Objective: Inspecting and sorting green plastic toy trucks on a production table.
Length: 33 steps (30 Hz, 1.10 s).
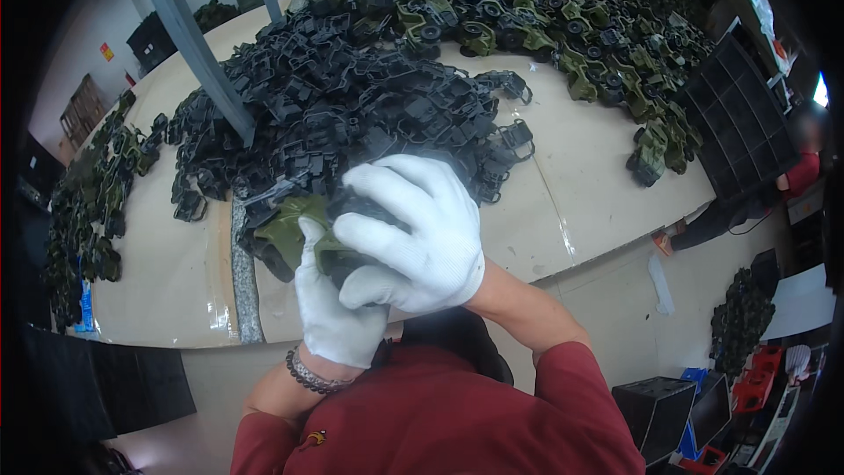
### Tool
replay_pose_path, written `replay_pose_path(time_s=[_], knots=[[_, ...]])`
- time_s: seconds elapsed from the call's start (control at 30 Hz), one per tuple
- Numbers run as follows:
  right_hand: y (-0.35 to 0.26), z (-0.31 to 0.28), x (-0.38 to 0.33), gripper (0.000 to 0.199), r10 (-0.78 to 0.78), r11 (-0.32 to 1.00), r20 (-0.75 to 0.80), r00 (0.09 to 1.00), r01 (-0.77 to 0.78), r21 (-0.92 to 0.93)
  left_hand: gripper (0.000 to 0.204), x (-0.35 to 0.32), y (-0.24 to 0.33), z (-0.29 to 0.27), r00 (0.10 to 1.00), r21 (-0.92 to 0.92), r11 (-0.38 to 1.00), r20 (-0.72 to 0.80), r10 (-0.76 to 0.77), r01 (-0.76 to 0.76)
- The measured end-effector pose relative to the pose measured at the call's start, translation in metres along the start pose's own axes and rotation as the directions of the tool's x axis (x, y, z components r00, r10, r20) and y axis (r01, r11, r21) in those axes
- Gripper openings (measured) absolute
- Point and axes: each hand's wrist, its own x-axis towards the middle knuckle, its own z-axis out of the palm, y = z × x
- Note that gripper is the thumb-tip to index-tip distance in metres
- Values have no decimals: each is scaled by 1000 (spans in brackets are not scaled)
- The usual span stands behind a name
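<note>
My left hand [338, 326], in a white knit glove, holds an olive-green toy vehicle [290, 227] near the table's front edge, thumb along its side. A dark wheel shows at the toy's lower left. My right hand [422, 238], also gloved, curls over the toy's right part with bent fingers. A dark piece partly shows behind those fingers, too covered to make out. Just beyond my hands lies a large heap of black plastic toy frames [352, 88], some with roll-bar shapes.
Green toy vehicles [607, 62] lie heaped at the back right, more [97, 203] along the left edge. A grey metal post [198, 44] rises from the cardboard-covered table [598, 194]. A black crate [738, 115] leans at the right edge. Other people [796, 172] are at the right and far side.
</note>
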Motion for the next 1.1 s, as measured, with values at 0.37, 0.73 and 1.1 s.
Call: replay_pose_path(time_s=[0.37,0.73,1.1], knots=[[233,6,34,61,667,738,141,732,-621,-263,57,64,-106,-223,747,-781,597,-283,-601,185],[461,23,-16,95,952,187,18,307,-535,-824,69,105,-177,-335,496,-173,984,-851,-174,48],[395,-41,-5,67,840,379,28,542,-549,-745,35,69,-103,-134,866,-175,979,-468,-177,106]])
